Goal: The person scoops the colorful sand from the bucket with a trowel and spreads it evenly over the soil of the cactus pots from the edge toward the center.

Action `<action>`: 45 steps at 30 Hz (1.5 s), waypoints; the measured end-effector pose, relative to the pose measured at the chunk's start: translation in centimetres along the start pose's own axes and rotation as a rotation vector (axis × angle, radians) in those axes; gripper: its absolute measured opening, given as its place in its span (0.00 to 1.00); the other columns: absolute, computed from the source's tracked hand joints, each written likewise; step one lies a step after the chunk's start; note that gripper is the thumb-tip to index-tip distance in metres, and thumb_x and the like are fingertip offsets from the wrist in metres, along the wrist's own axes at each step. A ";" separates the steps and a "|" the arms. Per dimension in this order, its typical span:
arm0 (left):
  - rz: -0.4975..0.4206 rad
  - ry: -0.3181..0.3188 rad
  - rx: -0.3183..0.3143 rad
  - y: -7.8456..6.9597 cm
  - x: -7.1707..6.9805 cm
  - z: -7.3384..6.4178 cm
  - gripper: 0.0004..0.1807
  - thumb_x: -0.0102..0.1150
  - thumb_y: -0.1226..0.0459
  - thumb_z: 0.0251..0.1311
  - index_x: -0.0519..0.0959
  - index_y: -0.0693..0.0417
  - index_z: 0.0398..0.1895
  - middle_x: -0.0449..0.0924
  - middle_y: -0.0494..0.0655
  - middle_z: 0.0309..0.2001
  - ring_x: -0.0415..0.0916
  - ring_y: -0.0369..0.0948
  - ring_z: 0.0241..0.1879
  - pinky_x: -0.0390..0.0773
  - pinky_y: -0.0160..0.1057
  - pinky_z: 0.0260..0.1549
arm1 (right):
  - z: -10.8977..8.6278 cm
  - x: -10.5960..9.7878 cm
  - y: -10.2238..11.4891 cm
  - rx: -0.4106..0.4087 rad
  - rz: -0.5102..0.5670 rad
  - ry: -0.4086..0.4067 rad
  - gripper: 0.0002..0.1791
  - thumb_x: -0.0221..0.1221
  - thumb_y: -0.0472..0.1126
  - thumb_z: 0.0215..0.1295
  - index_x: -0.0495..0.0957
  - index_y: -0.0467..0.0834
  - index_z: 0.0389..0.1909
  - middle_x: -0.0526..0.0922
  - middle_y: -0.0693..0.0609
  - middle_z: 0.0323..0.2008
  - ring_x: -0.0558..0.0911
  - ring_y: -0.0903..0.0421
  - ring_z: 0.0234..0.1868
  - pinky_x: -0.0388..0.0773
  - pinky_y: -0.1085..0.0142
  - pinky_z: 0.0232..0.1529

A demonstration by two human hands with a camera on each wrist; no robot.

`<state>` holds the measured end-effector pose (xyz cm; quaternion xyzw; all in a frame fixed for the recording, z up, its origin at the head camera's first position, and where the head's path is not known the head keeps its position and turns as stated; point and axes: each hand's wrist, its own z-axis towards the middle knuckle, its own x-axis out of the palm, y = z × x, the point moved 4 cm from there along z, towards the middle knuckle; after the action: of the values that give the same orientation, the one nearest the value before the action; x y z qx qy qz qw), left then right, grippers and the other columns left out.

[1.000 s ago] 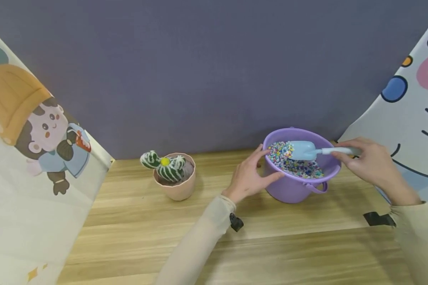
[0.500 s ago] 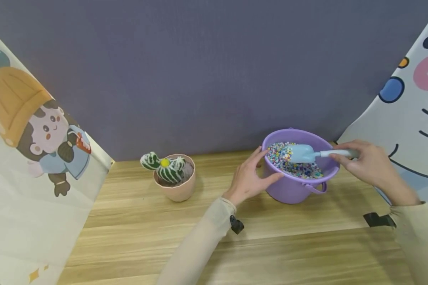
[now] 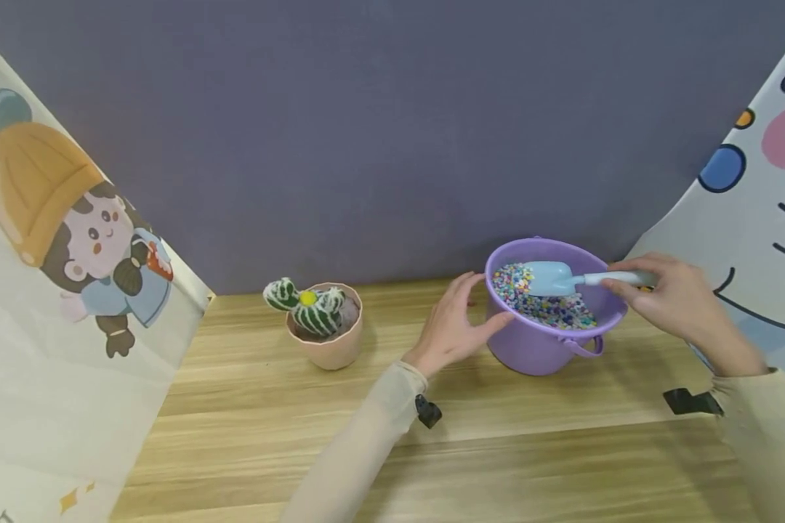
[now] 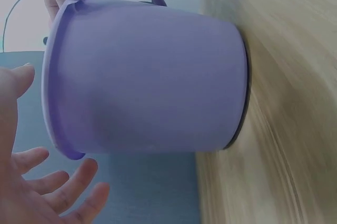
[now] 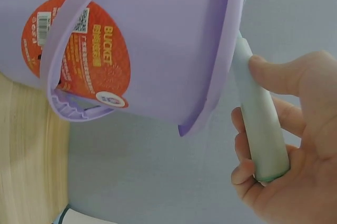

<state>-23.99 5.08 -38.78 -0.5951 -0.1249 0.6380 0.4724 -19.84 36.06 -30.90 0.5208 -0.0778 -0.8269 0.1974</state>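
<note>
A purple bucket (image 3: 526,352) stands upright on the wooden table, partly filled with small multicoloured beads (image 3: 559,312). My right hand (image 3: 677,298) holds a light blue toy shovel (image 3: 548,279) by its pale handle, above the bucket's right rim. The shovel's blade is inside the bucket, with beads heaped around its tip. In the right wrist view, fingers and thumb wrap the handle (image 5: 263,124). My left hand (image 3: 448,327) is beside the bucket's left rim, thumb and fingers spread. The left wrist view shows a gap between this hand (image 4: 37,182) and the bucket wall (image 4: 152,76).
A small potted cactus (image 3: 317,317) with a yellow flower stands left of the hands in a peach pot (image 3: 330,354). A grey-blue wall (image 3: 392,145) rises right behind the table. Printed cartoon sheets flank both sides. The bucket's handle (image 3: 585,349) hangs down in front.
My left hand has drawn slightly back from the bucket's rim, which its fingers overlapped before. The shovel and right hand have barely moved; the whole head view has shifted a little.
</note>
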 end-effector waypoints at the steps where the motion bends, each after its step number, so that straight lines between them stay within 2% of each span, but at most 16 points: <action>1: -0.001 -0.004 0.002 0.0 -0.2 0.0 0.49 0.61 0.32 0.65 0.62 0.42 0.83 0.56 0.46 0.85 0.80 0.47 0.65 0.83 0.55 0.62 | 0.0 0.0 0.1 0.002 0.005 0.000 0.15 0.73 0.43 0.65 0.90 0.38 0.46 0.89 0.37 0.42 0.71 0.62 0.30 0.65 0.69 0.28; 8: -0.017 -0.042 -0.007 0.5 -1.2 -0.4 0.49 0.62 0.32 0.65 0.63 0.44 0.82 0.58 0.42 0.84 0.81 0.43 0.63 0.83 0.51 0.62 | 0.3 0.4 0.8 -0.013 0.021 -0.015 0.15 0.75 0.43 0.63 0.90 0.37 0.45 0.89 0.39 0.37 0.71 0.62 0.29 0.65 0.68 0.27; 16: -0.061 -0.072 -0.019 1.6 -2.2 -0.9 0.45 0.61 0.35 0.67 0.64 0.44 0.82 0.62 0.41 0.82 0.82 0.46 0.64 0.82 0.52 0.63 | 0.6 1.0 1.8 0.009 0.030 0.013 0.16 0.73 0.46 0.65 0.90 0.38 0.46 0.90 0.36 0.41 0.78 0.47 0.37 0.67 0.66 0.33; 22: -0.066 -0.097 -0.038 2.5 -2.9 -1.3 0.44 0.64 0.37 0.66 0.65 0.43 0.81 0.64 0.40 0.81 0.82 0.45 0.63 0.84 0.50 0.60 | 0.7 1.4 2.5 0.025 0.056 0.033 0.16 0.73 0.46 0.65 0.90 0.39 0.47 0.89 0.35 0.46 0.81 0.41 0.44 0.69 0.60 0.37; 26: -0.063 -0.104 -0.058 3.3 -3.1 -1.9 0.44 0.63 0.36 0.66 0.65 0.41 0.81 0.65 0.41 0.81 0.81 0.46 0.64 0.84 0.51 0.59 | 0.6 1.6 3.2 0.016 0.071 0.047 0.16 0.73 0.46 0.65 0.90 0.39 0.47 0.89 0.37 0.44 0.81 0.42 0.43 0.70 0.60 0.37; 34: -0.023 -0.110 -0.083 4.5 -3.7 -3.4 0.43 0.62 0.35 0.67 0.66 0.39 0.80 0.68 0.40 0.79 0.81 0.45 0.63 0.83 0.52 0.61 | 0.7 1.8 4.9 -0.043 0.075 0.033 0.15 0.74 0.46 0.63 0.91 0.41 0.46 0.88 0.46 0.38 0.77 0.52 0.36 0.68 0.66 0.33; 37: -0.013 -0.099 -0.087 4.8 -3.9 -3.8 0.42 0.61 0.35 0.67 0.66 0.39 0.80 0.68 0.41 0.79 0.81 0.46 0.64 0.83 0.54 0.61 | 0.7 1.9 5.5 -0.042 0.090 0.039 0.15 0.74 0.45 0.64 0.90 0.41 0.47 0.88 0.45 0.39 0.76 0.52 0.35 0.68 0.65 0.33; 43: -0.042 -0.096 -0.103 5.1 -4.6 -4.3 0.41 0.62 0.36 0.68 0.67 0.39 0.80 0.70 0.42 0.77 0.81 0.47 0.63 0.84 0.55 0.59 | 0.7 2.6 6.5 -0.019 0.113 0.076 0.17 0.73 0.47 0.66 0.90 0.41 0.50 0.87 0.36 0.50 0.81 0.43 0.45 0.72 0.61 0.36; 45: -0.064 -0.092 -0.104 5.1 -4.8 -4.6 0.41 0.62 0.37 0.68 0.67 0.39 0.79 0.72 0.43 0.76 0.81 0.47 0.62 0.84 0.54 0.58 | 0.7 2.8 6.9 -0.016 0.130 0.070 0.17 0.73 0.47 0.66 0.90 0.40 0.50 0.87 0.36 0.51 0.81 0.43 0.46 0.72 0.62 0.35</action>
<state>-23.03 -3.07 -40.55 -0.5846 -0.1984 0.6420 0.4547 -19.89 28.57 -30.61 0.5417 -0.0978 -0.7943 0.2572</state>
